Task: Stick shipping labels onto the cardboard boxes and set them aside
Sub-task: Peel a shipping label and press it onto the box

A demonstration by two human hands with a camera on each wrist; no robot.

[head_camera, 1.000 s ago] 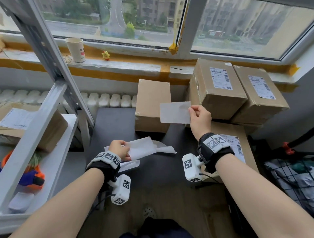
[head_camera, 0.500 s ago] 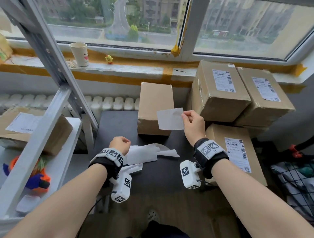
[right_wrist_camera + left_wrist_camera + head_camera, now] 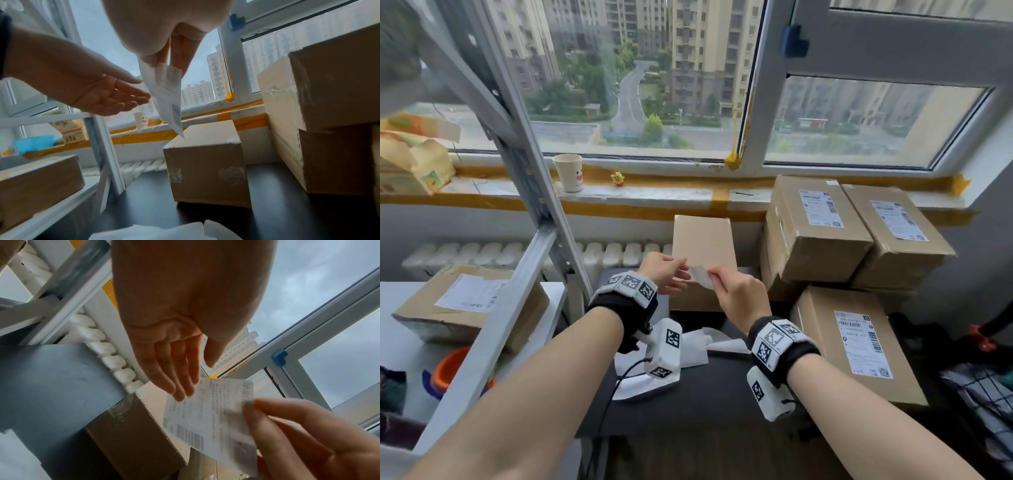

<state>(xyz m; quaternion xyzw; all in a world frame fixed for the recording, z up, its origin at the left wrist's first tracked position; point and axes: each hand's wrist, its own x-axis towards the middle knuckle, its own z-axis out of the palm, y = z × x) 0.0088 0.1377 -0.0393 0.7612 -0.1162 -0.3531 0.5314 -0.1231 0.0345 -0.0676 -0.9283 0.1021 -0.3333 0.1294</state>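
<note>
A bare cardboard box (image 3: 703, 240) stands on the dark table (image 3: 705, 404) under the window. Just in front of it my right hand (image 3: 714, 278) pinches a white shipping label (image 3: 701, 275) by one corner. In the left wrist view the label (image 3: 209, 418) shows print and a barcode. My left hand (image 3: 683, 274) is beside it with straight fingers and the thumb apart. Its fingertips (image 3: 180, 394) reach the label's left edge. In the right wrist view the label (image 3: 166, 100) hangs above the box (image 3: 207, 162).
Three labelled boxes (image 3: 822, 226) (image 3: 897, 222) (image 3: 859, 346) are stacked at the right. White backing papers (image 3: 698, 346) lie on the table near me. A metal shelf post (image 3: 530, 192) and a shelf with another labelled box (image 3: 469, 301) stand at the left. A paper cup (image 3: 568, 173) sits on the sill.
My left hand let go of the backing paper on the table and rose to the label. My right hand brought the label left, in front of the bare box. The head view tilted up.
</note>
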